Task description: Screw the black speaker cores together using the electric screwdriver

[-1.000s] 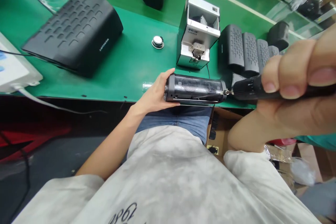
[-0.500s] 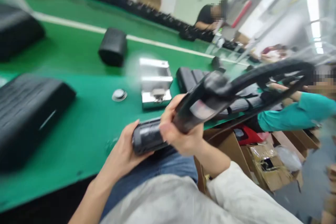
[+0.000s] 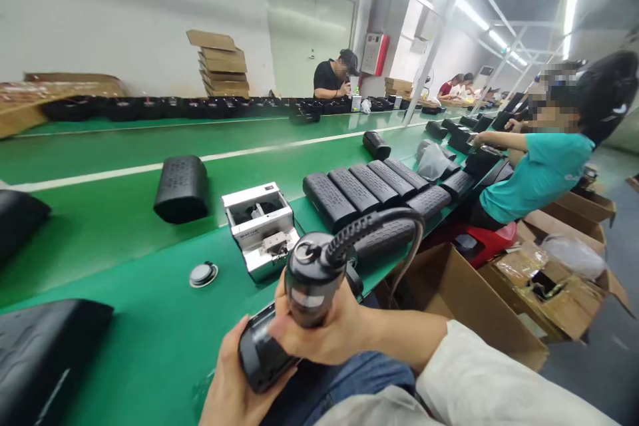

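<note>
My left hand [image 3: 227,383] cradles a black cylindrical speaker [image 3: 259,353] low in the view, tilted with its end facing up. My right hand [image 3: 324,333] grips a black electric screwdriver [image 3: 310,279] upright above that speaker, its coiled cord [image 3: 372,229] arching off to the right. The driver's tip is hidden behind my fingers and the speaker's end. A round metal speaker part [image 3: 203,274] lies on the green belt [image 3: 150,339] left of my hands, near an open metal screw feeder [image 3: 260,229].
A row of several black ribbed speaker housings [image 3: 354,190] lies beyond my hands. Large black housings [image 3: 182,190] stand on the belt. A co-worker in a teal shirt [image 3: 536,176] sits at right. Open cardboard boxes [image 3: 449,299] stand below the belt's right edge.
My view has swung up from the hands to along the belt. The screwdriver has turned from level to upright, and the speaker has tilted with it, both still in my hands.
</note>
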`<state>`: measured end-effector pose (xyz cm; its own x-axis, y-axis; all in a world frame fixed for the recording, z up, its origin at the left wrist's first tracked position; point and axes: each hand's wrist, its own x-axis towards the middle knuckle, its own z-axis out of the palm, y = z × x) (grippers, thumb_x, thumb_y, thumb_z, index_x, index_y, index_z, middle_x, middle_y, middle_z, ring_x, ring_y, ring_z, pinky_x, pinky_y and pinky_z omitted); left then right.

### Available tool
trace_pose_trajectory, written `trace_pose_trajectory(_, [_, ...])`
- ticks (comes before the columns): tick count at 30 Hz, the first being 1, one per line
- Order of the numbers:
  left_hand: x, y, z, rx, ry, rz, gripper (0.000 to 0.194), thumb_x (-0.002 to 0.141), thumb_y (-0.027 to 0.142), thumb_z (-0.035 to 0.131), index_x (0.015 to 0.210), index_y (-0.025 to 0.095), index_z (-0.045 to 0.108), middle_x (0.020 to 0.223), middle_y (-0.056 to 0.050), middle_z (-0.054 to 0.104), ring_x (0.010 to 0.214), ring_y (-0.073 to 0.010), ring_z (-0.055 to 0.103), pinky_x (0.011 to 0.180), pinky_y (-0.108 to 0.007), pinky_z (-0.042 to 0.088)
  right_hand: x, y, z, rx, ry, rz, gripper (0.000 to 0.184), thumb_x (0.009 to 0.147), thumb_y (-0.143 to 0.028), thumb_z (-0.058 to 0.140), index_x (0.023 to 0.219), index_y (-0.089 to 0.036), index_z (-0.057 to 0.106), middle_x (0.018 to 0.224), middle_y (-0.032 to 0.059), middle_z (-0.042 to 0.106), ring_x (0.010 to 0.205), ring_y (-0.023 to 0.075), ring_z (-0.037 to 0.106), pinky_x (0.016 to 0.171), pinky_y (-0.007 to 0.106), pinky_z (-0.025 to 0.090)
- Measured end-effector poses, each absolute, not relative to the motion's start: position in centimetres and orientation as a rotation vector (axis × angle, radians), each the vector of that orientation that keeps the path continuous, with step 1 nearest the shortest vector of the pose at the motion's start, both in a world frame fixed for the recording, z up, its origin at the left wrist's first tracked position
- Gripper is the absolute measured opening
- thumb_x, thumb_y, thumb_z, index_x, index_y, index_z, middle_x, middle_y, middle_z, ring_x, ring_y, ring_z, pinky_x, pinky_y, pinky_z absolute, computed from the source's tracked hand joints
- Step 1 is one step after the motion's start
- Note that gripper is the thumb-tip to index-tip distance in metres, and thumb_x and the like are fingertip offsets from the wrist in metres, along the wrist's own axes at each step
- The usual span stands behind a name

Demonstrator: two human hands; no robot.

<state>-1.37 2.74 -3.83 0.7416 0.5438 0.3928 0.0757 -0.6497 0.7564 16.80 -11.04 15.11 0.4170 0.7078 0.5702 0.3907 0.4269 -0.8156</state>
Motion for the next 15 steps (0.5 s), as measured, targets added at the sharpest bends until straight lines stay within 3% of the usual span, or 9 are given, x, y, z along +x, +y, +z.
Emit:
trace_pose_trajectory(4, [-1.7, 2.3, -2.6, 2.272, 0.382, 0.696, 0.111, 0.091, 0.054, 0.094, 0.18, 0.048, 0.03, 0.164, -0.012, 0.066, 0.139, -0.0499, 0.08, 0.111, -0.076, 0.072, 16.2, -12.6, 17.2, -0.951, -1.21, 0.331, 0.049, 0.096, -0.037, 0.1, 0.106, -0.026, 0.053, 0.075, -0.007, 0.056, 0.055, 0.0107, 0.052, 0.049, 0.024, 0.048])
trace_pose_trajectory(6, [-1.9, 1.8, -1.8, 2.287, 0.339, 0.687, 0.116, 0.089, 0.047, 0.1, 0.18, 0.036, 0.029, 0.167, -0.018, 0.062, 0.149, -0.0487, 0.074, 0.122, -0.072, 0.066, 16.2, -13.6, 18.6, -0.858, -1.222, 0.432, 0.04, 0.102, -0.032, 0.095, 0.12, -0.027, 0.059, 0.077, -0.008, 0.062, 0.052, 0.0099, 0.053, 0.048, 0.023, 0.047])
trace_pose_trajectory(9, [-1.9, 1.4, -0.9, 2.273, 0.34, 0.625, 0.125, 0.085, 0.039, 0.106, 0.181, 0.032, 0.026, 0.169, -0.021, 0.06, 0.155, -0.0444, 0.071, 0.129, -0.064, 0.062, 17.9, -13.6, 21.5, -0.723, -1.212, 0.387, 0.043, 0.11, -0.026, 0.084, 0.145, -0.033, 0.06, 0.078, -0.0114, 0.066, 0.048, 0.0093, 0.054, 0.045, 0.023, 0.048])
trace_pose_trajectory(12, [-1.9, 1.1, -0.2, 2.243, 0.36, 0.576, 0.131, 0.084, 0.036, 0.109, 0.183, 0.033, 0.023, 0.169, -0.021, 0.059, 0.157, -0.0426, 0.068, 0.13, -0.06, 0.061, 20.8, -11.1, 23.8, -0.799, -1.137, 0.029, 0.037, 0.103, -0.027, 0.089, 0.129, -0.032, 0.065, 0.071, -0.0132, 0.055, 0.046, 0.0102, 0.052, 0.042, 0.027, 0.047])
trace_pose_trajectory(15, [-1.9, 0.9, 0.2, 2.227, 0.354, 0.567, 0.134, 0.083, 0.034, 0.11, 0.184, 0.033, 0.021, 0.169, -0.021, 0.058, 0.157, -0.043, 0.068, 0.129, -0.06, 0.061, 23.9, -7.1, 24.3, -0.961, -1.068, -0.151, 0.037, 0.1, -0.046, 0.087, 0.119, -0.038, 0.056, 0.07, -0.0133, 0.047, 0.049, 0.0125, 0.053, 0.045, 0.032, 0.047])
